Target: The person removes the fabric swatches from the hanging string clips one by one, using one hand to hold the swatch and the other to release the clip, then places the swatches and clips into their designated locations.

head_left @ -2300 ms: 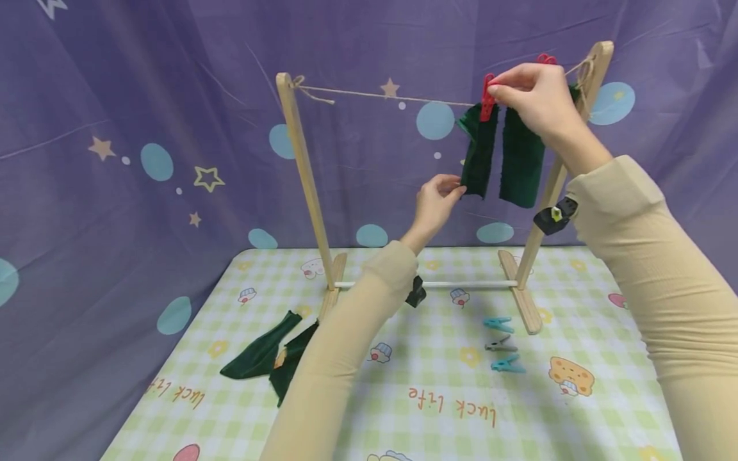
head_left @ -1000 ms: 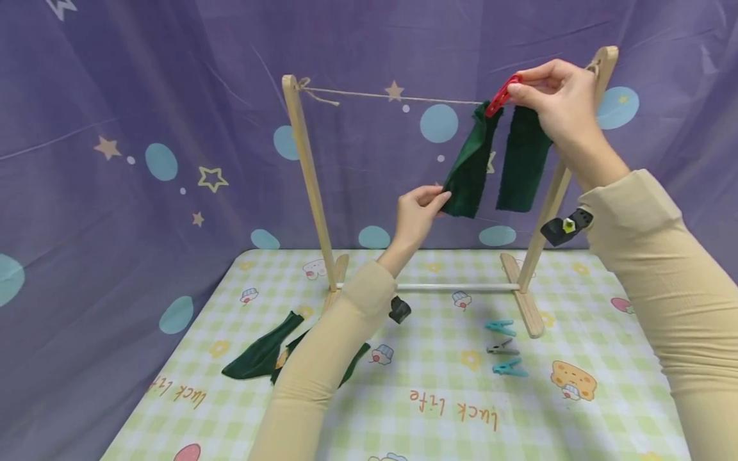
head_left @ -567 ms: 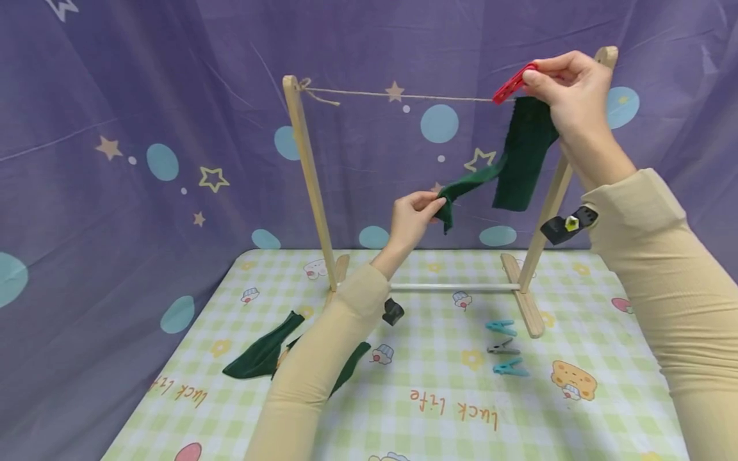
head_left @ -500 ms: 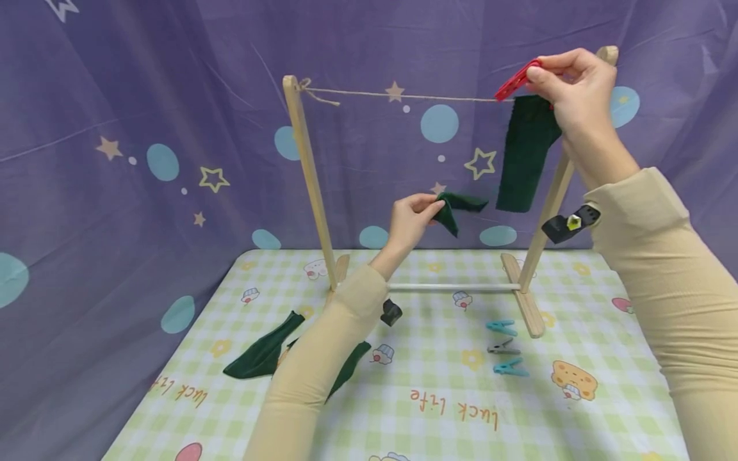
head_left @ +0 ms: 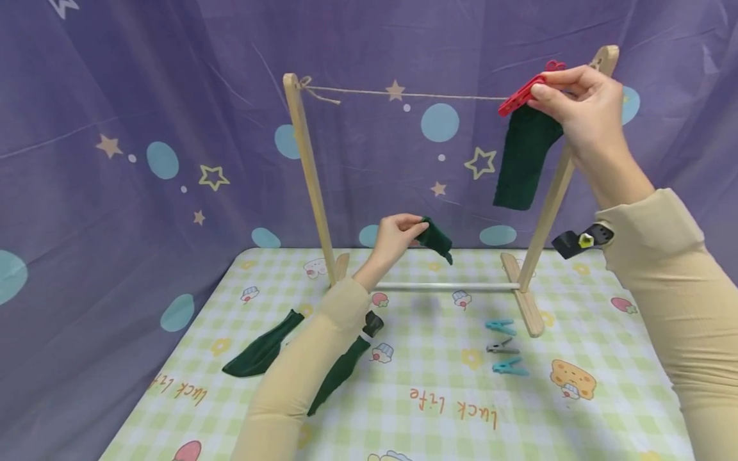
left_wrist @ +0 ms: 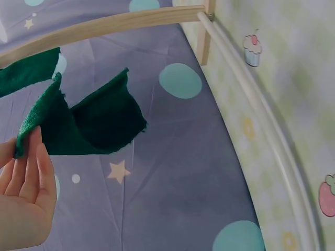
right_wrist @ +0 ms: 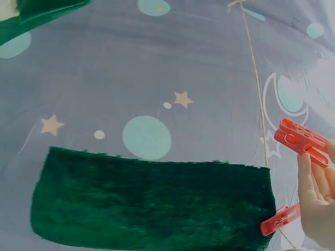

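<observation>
Leftmost cloth (head_left: 265, 347): dark green with a soft pile, tapering to a narrow end, lying on the tablecloth (head_left: 426, 358), which is checked pale green and white with printed cupcakes
Left post (head_left: 310, 179): pale wood with a rounded top, leaning slightly
Second cloth (head_left: 340, 372): same dark green, a long strip on the tablecloth, partly hidden by the sleeve
Left hand (head_left: 393, 239): fingertips and thumb pinch the edge of the raised cloth
Raised cloth (head_left: 435, 237): velvety, frayed at the edges, folded and curling in the air, off the line and above the table
Twine (head_left: 403, 94): thin, beige, fibrous, knotted to the left post
Crossbar (head_left: 444, 286): smooth white rod, low between the posts
Table pegs: a teal one (head_left: 500, 326), a grey one (head_left: 503, 346) and another teal one (head_left: 510, 367), in a short column
Held peg (head_left: 519, 97): red, slim, with slots, tilted near the twine
Hanging cloth (head_left: 521, 163): plush green rectangle, fastened at its top by another red peg (right_wrist: 280, 219)
Right post (head_left: 552, 208): pale wood, slanted
Right hand (head_left: 590, 105): thumb and fingers pinch the held peg
</observation>
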A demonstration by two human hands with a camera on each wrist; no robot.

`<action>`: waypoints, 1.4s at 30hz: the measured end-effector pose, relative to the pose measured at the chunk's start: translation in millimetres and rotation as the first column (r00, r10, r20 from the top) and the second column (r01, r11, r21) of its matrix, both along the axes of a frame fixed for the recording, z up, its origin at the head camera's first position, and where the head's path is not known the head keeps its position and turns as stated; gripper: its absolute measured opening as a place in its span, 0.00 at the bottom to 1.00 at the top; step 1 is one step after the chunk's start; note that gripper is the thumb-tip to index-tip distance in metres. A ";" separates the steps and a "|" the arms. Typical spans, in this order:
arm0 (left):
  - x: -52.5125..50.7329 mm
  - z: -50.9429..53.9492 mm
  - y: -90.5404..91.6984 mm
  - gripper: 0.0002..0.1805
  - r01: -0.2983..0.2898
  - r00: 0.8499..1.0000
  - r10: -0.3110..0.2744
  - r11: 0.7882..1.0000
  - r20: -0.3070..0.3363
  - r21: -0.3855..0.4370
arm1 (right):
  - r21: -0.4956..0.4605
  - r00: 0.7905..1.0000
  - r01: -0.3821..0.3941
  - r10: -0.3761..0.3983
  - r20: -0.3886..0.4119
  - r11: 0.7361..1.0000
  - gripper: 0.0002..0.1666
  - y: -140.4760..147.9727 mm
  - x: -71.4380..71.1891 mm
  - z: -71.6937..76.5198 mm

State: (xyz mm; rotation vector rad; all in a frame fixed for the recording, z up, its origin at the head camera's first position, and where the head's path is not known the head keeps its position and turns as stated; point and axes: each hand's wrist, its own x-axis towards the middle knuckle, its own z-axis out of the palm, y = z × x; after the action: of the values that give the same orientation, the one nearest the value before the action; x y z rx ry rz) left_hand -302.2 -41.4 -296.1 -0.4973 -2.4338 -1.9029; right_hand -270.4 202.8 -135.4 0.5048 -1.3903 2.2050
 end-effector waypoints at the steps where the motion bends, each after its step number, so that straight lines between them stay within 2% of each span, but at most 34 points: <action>1: -0.3 -1.1 -1.5 0.15 -0.001 1.000 0.001 1.000 0.006 -0.001 | 0.006 1.000 -0.010 0.010 -0.008 1.000 0.14 0.5 1.0 -2.6; 7: 1.8 -6.4 -9.4 0.15 0.009 1.000 -0.008 0.999 0.028 -0.040 | 0.054 0.999 -0.042 0.043 -0.021 0.998 0.13 3.0 9.1 -17.8; 15: 8.3 -14.9 -21.3 0.15 0.024 0.997 -0.019 0.998 0.077 -0.065 | 0.183 0.998 -0.023 0.012 0.058 0.983 0.12 2.9 21.4 -40.8; 23: 16.7 -23.4 -32.4 0.16 0.015 0.996 -0.009 0.998 0.094 -0.055 | 0.361 0.984 0.015 -0.078 0.160 0.933 0.17 2.6 39.2 -68.8; 29: 26.5 -26.7 -41.1 0.15 0.011 0.997 -0.007 0.998 0.078 -0.054 | 0.403 0.984 -0.029 -0.046 0.173 0.915 0.20 1.9 49.4 -91.6; 32: 31.4 -27.8 -44.5 0.14 0.001 0.996 0.005 0.998 0.092 -0.066 | 0.454 0.982 -0.052 -0.037 0.186 0.889 0.22 2.2 54.6 -103.2; 38: 39.3 -32.0 -51.0 0.14 0.013 0.994 -0.005 0.997 0.105 -0.070 | 0.622 0.964 -0.048 -0.126 0.233 0.781 0.21 3.3 64.2 -124.0; 40: 41.8 -34.1 -53.6 0.14 0.026 0.993 -0.017 0.997 0.116 -0.075 | 0.629 0.960 -0.071 -0.117 0.253 0.774 0.20 4.3 67.3 -130.4; 42: 44.4 -37.0 -56.2 0.14 0.038 0.991 -0.027 0.996 0.132 -0.084 | 0.615 0.959 -0.104 -0.084 0.269 0.782 0.19 5.7 70.3 -136.9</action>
State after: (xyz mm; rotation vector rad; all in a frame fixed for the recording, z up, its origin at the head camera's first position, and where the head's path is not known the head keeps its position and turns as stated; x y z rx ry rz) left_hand -257.8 -97.6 -333.1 -0.4307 -2.6144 -1.9075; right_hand -200.1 208.5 -272.2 0.4159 -2.3045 1.8220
